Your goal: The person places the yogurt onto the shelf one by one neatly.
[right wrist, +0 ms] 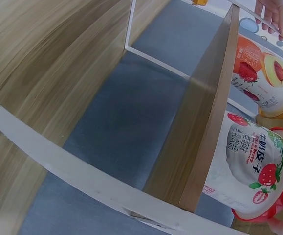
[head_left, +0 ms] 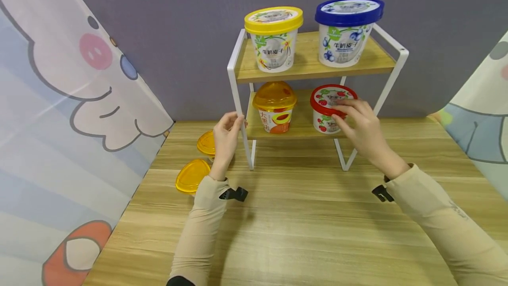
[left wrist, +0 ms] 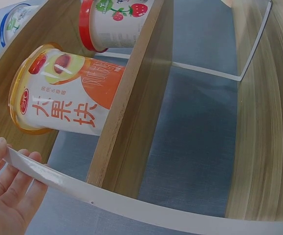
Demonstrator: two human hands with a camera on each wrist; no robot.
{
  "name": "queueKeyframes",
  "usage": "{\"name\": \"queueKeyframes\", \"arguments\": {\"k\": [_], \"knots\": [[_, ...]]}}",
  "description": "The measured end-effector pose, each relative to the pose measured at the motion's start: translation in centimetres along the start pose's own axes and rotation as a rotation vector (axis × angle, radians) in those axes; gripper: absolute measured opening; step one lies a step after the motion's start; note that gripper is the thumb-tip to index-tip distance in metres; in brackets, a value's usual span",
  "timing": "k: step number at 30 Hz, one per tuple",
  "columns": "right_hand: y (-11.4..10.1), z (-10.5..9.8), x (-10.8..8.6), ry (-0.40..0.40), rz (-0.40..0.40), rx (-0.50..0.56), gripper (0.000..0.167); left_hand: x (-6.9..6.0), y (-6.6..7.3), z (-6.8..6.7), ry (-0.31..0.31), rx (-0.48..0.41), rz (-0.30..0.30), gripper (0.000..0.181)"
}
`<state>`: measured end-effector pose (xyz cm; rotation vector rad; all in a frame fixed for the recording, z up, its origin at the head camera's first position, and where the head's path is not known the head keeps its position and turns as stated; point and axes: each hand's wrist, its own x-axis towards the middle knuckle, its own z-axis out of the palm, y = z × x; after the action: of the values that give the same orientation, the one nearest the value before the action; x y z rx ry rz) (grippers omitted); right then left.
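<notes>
We see the two-tier rack (head_left: 307,52), whose flat boards let the tubs stand upright; the blue-lidded tub (head_left: 345,41) and the yellow-lidded tub (head_left: 274,50) rest above; the red-lidded tub (head_left: 322,119) rests below, to the right of the orange-lidded cup (head_left: 275,111). We notice that the right hand (head_left: 363,127), half closed, pinches the red-lidded tub by its lid, probably because this part is easiest to reach; the left hand (head_left: 227,138) curls lightly about the white post (head_left: 237,98), we suppose for steadying the rack.
</notes>
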<state>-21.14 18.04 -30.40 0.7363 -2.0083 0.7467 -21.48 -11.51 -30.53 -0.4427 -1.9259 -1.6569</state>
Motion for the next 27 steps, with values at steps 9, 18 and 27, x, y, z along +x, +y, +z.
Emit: {"name": "queueKeyframes", "arguments": {"k": [9, 18, 27], "knots": [[-0.1, -0.7, -0.2, 0.132, -0.037, 0.022, 0.021, 0.0, 0.1, 0.0, 0.002, 0.005, -0.022, 0.017], [0.3, -2.2, -0.8, 0.319, 0.044, 0.009, 0.012, 0.0, 0.2, -0.1, -0.006, -0.003, -0.021, 0.017], [1.5, -3.2, -1.6, 0.396, 0.209, 0.057, 0.019, 0.0, 0.1, -0.1, -0.012, -0.010, -0.018, 0.017]]}}
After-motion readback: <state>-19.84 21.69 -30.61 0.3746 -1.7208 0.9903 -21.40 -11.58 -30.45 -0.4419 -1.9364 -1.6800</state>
